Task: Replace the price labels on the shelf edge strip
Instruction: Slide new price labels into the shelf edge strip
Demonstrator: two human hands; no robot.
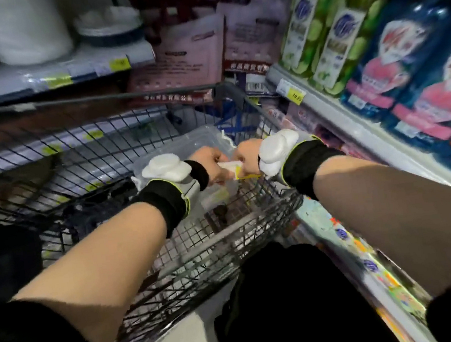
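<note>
- Our left hand [212,162] and right hand [245,158] met over the wire cart [103,145], both pinching a small bundle of white and yellow price labels [234,170] between them; the fingers were curled round it.
- We judged the step to be peeling one label off the bundle. It was best done slowly, one hand holding the bundle firm and the other lifting a single edge, so that two did not come away together.
- A clear plastic box [200,137] sat in the cart just under our hands.
- The shelf edge strip [353,119] ran along our right, near the hands, with a yellow tag [296,96] on it below green bottles [335,37] and blue bottles [401,46].
- Another shelf [53,75] stood across the aisle on the left, carrying white rolls [22,28] and yellow tags of its own.
- The aisle was dim and narrow, the picture blurred.
</note>
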